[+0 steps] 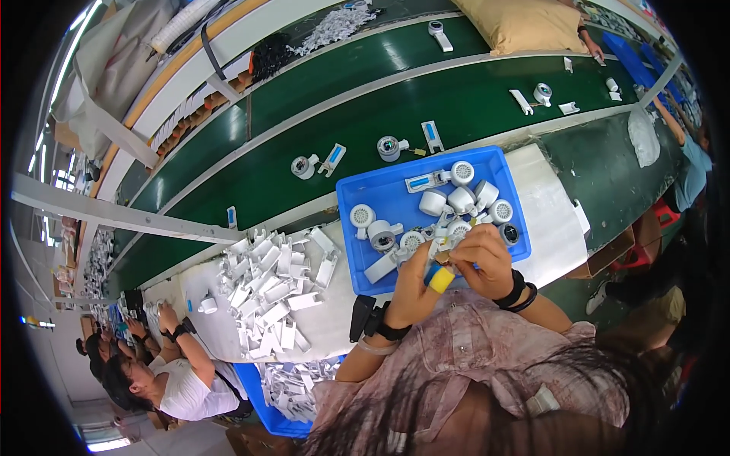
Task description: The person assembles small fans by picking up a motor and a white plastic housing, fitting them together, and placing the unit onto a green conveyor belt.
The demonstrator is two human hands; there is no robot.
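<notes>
Left hand (414, 292): at the near edge of the tray, black band (394, 331) at the wrist; fingers drawn narrow on a small part (442, 246).

Right hand (485, 258): just beside the left, fingers bent and pinched in at the same small part, whose shape is mostly hidden.

Yellow-and-blue piece (439, 278): between the hands, against the left; held or worn, cannot tell.

Bin (262, 410), blue: below the bench edge, left of the person, filled with white pieces (296, 387).

Tray (384, 191), blue: on the bench (549, 190), under the hands. Contents: round white heads (461, 172), several with grilles; a casing (427, 182) with a blue cell, beside one head.

Casings (274, 285), white: loose heap on the bench, left of the tray.

Conveyor (266, 190), green: beyond the tray. Carries dark-faced round units (388, 148) and open casings (332, 159) with blue cells, spaced apart.

Co-worker (190, 387), white top: at the left.

Sack (517, 23), tan: far side.

Second co-worker (693, 171), blue top: far right.
</notes>
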